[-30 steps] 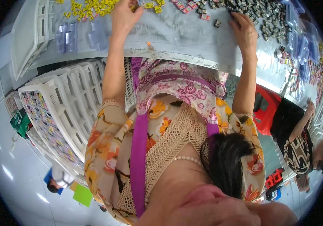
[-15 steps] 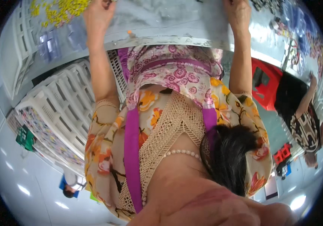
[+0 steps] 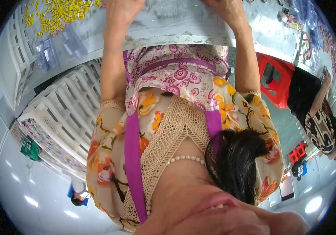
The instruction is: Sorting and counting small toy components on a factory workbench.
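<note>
Both hands reach over a pale grey worktable [image 3: 176, 29], and the upper picture edge cuts off their fingers. My left hand [image 3: 121, 12] is to the right of a scattered pile of small yellow pieces [image 3: 60, 16]. My right hand [image 3: 227, 12] is across from it, bent inward toward the middle. Whatever either hand may hold lies out of sight. Two clear plastic pieces, one group stacked [image 3: 46, 54] and one apart [image 3: 74, 44], rest below the yellow pile. Beside my left wrist a tiny orange bit [image 3: 125, 35] shows on the table.
White plastic crates [image 3: 64, 98] stand at the left below the table, one holding many-coloured small pieces. A red plastic stool [image 3: 275, 80] is at the right. More clear plastic [image 3: 313, 23] and small items [image 3: 291, 21] lie on the table's right. Another person [image 3: 320, 125] is farther right.
Both hands have moved inward, closer together: the left toward the right, the right toward the left. Their fingers have moved further past the upper picture edge.
</note>
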A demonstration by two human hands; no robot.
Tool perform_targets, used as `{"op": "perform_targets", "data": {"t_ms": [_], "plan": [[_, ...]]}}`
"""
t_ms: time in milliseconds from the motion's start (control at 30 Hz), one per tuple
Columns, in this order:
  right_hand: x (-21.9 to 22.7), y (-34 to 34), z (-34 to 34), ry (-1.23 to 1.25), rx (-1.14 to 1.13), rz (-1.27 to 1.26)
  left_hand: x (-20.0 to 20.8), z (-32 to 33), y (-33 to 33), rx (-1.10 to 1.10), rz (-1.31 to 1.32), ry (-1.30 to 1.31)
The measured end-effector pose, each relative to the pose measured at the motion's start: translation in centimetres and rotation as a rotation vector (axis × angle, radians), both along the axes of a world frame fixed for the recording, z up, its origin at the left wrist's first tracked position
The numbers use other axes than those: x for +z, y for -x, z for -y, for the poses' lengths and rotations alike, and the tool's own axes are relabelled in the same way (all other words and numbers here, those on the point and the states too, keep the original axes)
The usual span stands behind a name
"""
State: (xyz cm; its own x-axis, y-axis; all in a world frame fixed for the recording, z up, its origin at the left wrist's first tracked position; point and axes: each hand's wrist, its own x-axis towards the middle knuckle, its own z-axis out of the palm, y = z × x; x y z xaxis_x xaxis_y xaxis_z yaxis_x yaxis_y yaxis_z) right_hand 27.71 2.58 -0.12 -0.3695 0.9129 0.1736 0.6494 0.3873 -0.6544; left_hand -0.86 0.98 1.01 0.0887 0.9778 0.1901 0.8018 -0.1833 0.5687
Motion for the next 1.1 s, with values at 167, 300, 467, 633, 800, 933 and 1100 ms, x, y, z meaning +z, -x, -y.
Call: {"op": "perform_targets", "data": {"t_ms": [167,300,467,633,800,933,1100], "plan": [[-0.7,-0.2,0.2,0.0,-0.063,-0.043,-0.4,-0.9,-2.3,-0.166,0.053,-0.014],[-0.6,0.0,1.2,0.085,-0.124,-0.227,-0.2,-0.7,-2.2,-0.085,0.029,0.014],[-0.5,-0.4,1.9,0.112,0.058,-0.226,2.4,2.2,-3.2,-0.14,0.096,-0.009],[0.3,1.7,1.3,0.006,0.254,-0.206,1.6,4.1,-3.8,-0.149,0.02,0.096],[-0.4,2.4,1.6,-0.01,0.26,-0.111,0.9,4.7,-4.0,-0.083,0.073,0.113],[-1.3,2.7,1.8,-0.053,0.223,-0.134,1.1,5.2,-4.1,-0.1,0.036,0.079],[-1.5,3.3,2.1,-0.051,0.166,-0.16,1.4,5.1,-4.2,-0.109,0.024,0.063]]}}
